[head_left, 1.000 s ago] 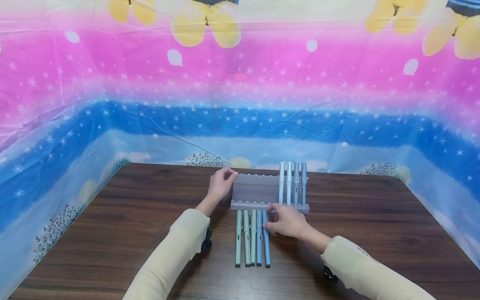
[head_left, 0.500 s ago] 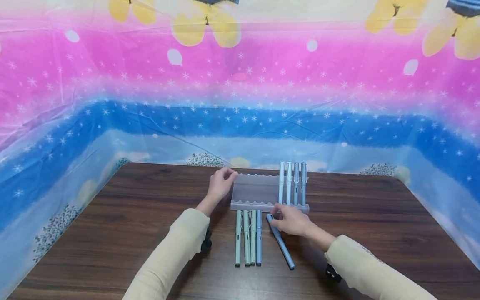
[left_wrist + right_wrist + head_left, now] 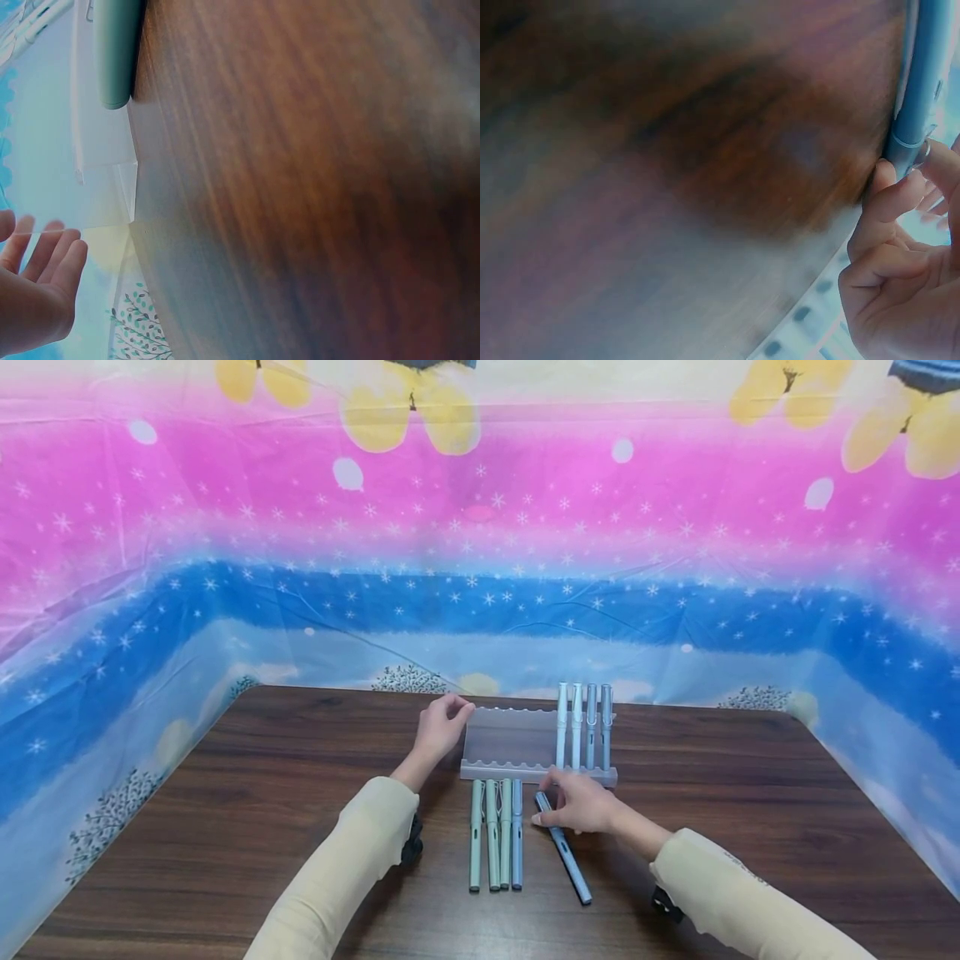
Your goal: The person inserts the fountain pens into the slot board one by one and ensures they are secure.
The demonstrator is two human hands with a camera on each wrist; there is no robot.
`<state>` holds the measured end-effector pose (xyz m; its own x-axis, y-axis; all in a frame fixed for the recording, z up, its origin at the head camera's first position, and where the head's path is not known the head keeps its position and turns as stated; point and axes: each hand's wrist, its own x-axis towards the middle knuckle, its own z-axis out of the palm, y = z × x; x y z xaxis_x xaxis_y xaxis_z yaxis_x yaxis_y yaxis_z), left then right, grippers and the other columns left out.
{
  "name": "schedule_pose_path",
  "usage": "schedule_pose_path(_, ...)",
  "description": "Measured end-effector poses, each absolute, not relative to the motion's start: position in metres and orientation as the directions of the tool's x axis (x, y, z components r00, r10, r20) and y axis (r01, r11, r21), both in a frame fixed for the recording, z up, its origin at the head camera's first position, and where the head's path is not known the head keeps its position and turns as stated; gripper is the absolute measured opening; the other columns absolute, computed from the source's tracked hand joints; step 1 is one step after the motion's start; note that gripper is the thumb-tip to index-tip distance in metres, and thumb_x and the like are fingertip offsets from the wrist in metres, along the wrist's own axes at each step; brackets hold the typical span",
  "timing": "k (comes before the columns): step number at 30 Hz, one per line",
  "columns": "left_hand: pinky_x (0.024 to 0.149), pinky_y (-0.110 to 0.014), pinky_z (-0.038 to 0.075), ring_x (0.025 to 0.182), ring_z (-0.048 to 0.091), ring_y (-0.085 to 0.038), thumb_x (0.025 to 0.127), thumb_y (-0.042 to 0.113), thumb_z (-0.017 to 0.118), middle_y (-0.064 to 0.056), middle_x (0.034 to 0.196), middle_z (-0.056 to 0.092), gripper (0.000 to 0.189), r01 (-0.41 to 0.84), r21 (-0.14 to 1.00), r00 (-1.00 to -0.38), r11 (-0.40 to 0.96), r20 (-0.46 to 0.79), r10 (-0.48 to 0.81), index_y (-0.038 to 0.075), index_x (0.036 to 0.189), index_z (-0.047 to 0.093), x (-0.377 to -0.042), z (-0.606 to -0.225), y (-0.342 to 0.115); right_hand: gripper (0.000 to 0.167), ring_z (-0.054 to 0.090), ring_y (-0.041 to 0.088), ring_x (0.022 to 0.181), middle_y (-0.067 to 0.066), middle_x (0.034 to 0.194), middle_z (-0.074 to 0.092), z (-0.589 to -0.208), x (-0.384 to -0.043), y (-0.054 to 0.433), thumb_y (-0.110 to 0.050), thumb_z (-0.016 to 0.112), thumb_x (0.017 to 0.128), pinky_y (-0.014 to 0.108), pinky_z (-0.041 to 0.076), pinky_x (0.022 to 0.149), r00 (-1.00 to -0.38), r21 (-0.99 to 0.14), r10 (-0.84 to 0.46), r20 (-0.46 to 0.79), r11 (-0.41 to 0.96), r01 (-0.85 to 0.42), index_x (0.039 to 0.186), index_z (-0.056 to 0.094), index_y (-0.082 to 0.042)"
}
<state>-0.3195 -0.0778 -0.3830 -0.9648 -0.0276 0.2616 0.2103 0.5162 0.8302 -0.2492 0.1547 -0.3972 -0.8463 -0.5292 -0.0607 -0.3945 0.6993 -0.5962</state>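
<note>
My left hand (image 3: 441,727) pinches the upper left edge of a clear pen rack (image 3: 512,739); in the left wrist view its fingers (image 3: 64,262) lie around that edge. Lying at a slant on the table, a blue-grey capped pen (image 3: 572,864) is held near its clip end by my right hand (image 3: 588,802). The right wrist view has curled fingers at the cap of this pen (image 3: 926,75). To its left, three green pens (image 3: 492,843) and one blue pen (image 3: 517,852) lie side by side. Several white and grey-blue pens (image 3: 562,727) stand in the rack's right slots.
The dark wooden table (image 3: 300,760) extends on both sides of the rack. A printed cloth (image 3: 420,602) hangs behind and along the sides. A green pen's end (image 3: 114,82) is close to the left wrist camera.
My right hand has pulled the rightmost blue-grey pen away from the row to the right, and its lower end has swung outward. My left hand stays at the rack's edge.
</note>
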Motion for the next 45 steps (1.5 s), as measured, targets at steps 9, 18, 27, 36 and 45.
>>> schedule_pose_path(9, 0.087, -0.039, 0.039, 0.102, 0.051, -0.025, 0.089, 0.02, 0.052, -0.011, 0.105, 0.059, 0.02, 0.217, 0.83, -0.963, 0.514, 0.267, -0.025, 0.003, 0.095, 0.061, -0.32, -0.383, -0.078, 0.036, 0.045, 0.011, 0.049, -0.003, 0.06, 0.048, -0.397, -0.248, 0.152, -0.026, 0.069, 0.076, 0.027, 0.037, 0.044, -0.849, -0.495, -0.528, -0.001, 0.738, -0.458, 0.1, 0.05, -0.008)
schedule_pose_path(18, 0.086, -0.038, 0.039, 0.1, 0.052, -0.024, 0.089, 0.024, 0.052, -0.009, 0.102, 0.06, 0.021, 0.245, 0.829, -0.955, 0.502, 0.295, -0.02, 0.006, 0.092, 0.061, -0.318, -0.382, -0.079, 0.036, 0.044, 0.01, 0.049, -0.005, 0.061, 0.049, -0.391, -0.248, 0.154, -0.025, 0.068, 0.076, 0.026, 0.037, 0.044, -0.861, -0.493, -0.507, 0.025, 0.743, -0.452, 0.103, 0.051, -0.007)
schedule_pose_path(27, 0.086, -0.039, 0.039, 0.099, 0.053, -0.024, 0.089, 0.019, 0.053, -0.011, 0.102, 0.06, 0.019, 0.229, 0.83, -0.961, 0.509, 0.277, -0.021, 0.004, 0.094, 0.061, -0.32, -0.384, -0.078, 0.039, 0.046, 0.011, 0.05, -0.005, 0.062, 0.051, -0.382, -0.253, 0.159, -0.025, 0.067, 0.078, 0.026, 0.038, 0.044, -0.881, -0.551, -0.464, 0.093, 0.713, -0.433, 0.106, 0.049, -0.006)
schedule_pose_path(36, 0.086, -0.037, 0.04, 0.098, 0.053, -0.024, 0.088, 0.02, 0.054, -0.011, 0.101, 0.06, 0.019, 0.232, 0.826, -0.959, 0.513, 0.284, -0.024, 0.003, 0.093, 0.062, -0.32, -0.383, -0.078, 0.038, 0.046, 0.011, 0.048, -0.004, 0.063, 0.053, -0.371, -0.262, 0.162, -0.023, 0.067, 0.078, 0.027, 0.038, 0.043, -0.898, -0.563, -0.401, 0.179, 0.707, -0.428, 0.107, 0.049, -0.006)
schedule_pose_path(45, 0.085, -0.037, 0.04, 0.097, 0.053, -0.024, 0.088, 0.02, 0.054, -0.011, 0.101, 0.061, 0.019, 0.235, 0.821, -0.957, 0.52, 0.289, -0.025, 0.003, 0.093, 0.062, -0.321, -0.383, -0.078, 0.041, 0.048, 0.012, 0.048, -0.003, 0.066, 0.054, -0.361, -0.27, 0.163, -0.024, 0.067, 0.078, 0.029, 0.039, 0.044, -0.908, -0.555, -0.325, 0.265, 0.718, -0.419, 0.11, 0.047, -0.007)
